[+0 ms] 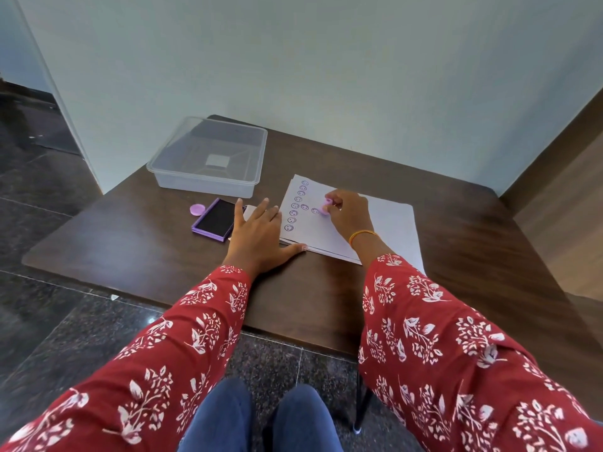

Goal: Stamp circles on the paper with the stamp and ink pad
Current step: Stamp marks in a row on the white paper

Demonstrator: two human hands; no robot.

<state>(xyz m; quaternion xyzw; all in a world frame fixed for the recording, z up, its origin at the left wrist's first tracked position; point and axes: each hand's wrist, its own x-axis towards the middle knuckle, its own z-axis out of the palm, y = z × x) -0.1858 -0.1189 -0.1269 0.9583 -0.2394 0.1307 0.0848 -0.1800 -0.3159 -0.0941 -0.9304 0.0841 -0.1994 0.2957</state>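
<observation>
Right hand (347,214) is pinching a small pink stamp (326,207) w/ the fingertips, stamp base down on the paper (388,223), just right of the last printed circle (315,211). Left hand (259,234) lies flat w/ fingers spread wide, holding nothing, palm on the table (130,249) and thumb along the paper's near-left corner. There's a column of purple smiley circles down the sheet's left side, plus a couple more across the middle. Ink pad (215,220) sits open just left of the left hand, its round purple cap (197,209) beside it. Clear plastic box (208,158) w/ lid is further back by the wall.
</observation>
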